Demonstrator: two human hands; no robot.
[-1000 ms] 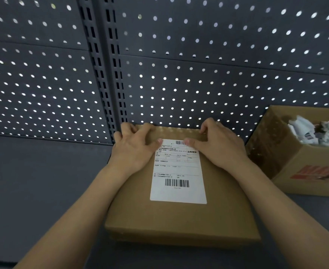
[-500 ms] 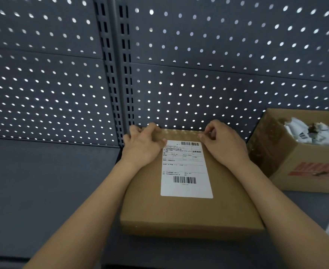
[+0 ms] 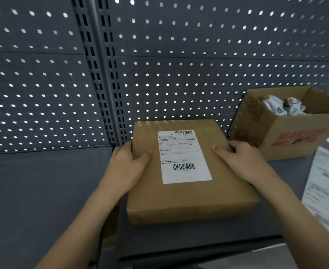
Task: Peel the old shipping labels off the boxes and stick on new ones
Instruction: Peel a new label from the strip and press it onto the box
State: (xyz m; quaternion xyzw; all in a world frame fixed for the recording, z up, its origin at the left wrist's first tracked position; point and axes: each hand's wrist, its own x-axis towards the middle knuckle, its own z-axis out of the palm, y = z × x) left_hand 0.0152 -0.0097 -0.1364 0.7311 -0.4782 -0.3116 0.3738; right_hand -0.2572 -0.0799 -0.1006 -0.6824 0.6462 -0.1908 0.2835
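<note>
The box [image 3: 191, 200] was a flat, rectangular carton of plain brown corrugated card with a matte surface and square edges. It sat over the dark grey shelf [image 3: 33, 191], just in front of the pegboard [image 3: 179, 78]. Whether its base touched the shelf could not be determined.

The label [image 3: 185, 158] was a smooth white paper rectangle with printed text and two barcodes. It lay flat on the box top, toward the far half, all four corners down.

The left hand [image 3: 126, 166] gripped the left edge of the box, thumb flat on the top face and fingers curled down the side wall. The right hand [image 3: 241, 160] gripped the right edge the same way, thumb on top beside the label and fingers wrapped over the edge. Neither hand touched the label.

The pegboard was dark sheet metal with rows of round holes, divided by a slotted post [image 3: 101, 74].

An open bin [image 3: 295, 136] of brown card with red print stood to the right, near the box but apart from it. It held crumpled white scraps [image 3: 284, 107]. Blurred white sheets [image 3: 326, 191] lay at the right edge.
</note>
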